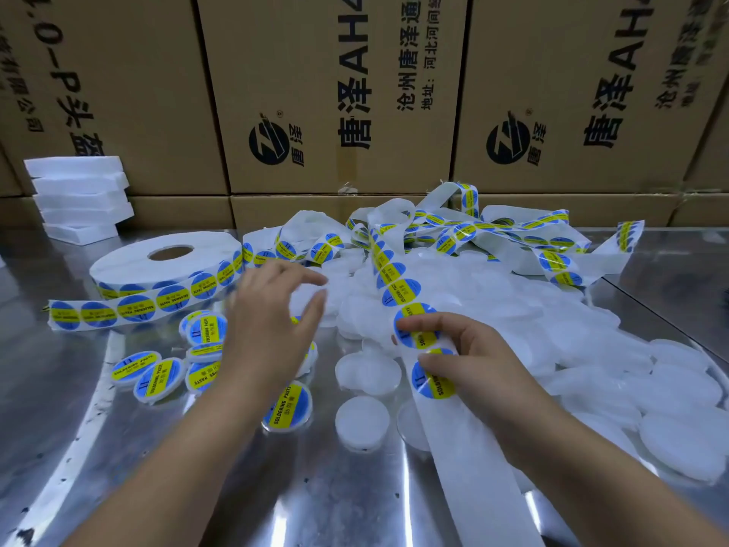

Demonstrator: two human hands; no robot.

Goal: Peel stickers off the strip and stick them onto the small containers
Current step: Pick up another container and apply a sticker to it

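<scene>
A white backing strip (398, 286) carrying round blue-and-yellow stickers runs from a tangled heap at the back down to the front edge. My right hand (469, 361) grips this strip, with fingers curled over a sticker (432, 379). My left hand (268, 317) hovers over the table with fingers spread and holds nothing. Beneath and left of it lie several labelled small containers (157, 379). A pile of plain white small containers (513, 309) fills the middle and right; one plain container (362, 422) lies between my forearms.
A large sticker roll (165, 262) lies flat at the back left, with a loose strip end (98, 313) trailing leftward. White foam blocks (79, 195) are stacked at the far left. Cardboard boxes (335, 92) wall the back. The table (59, 388) is shiny metal.
</scene>
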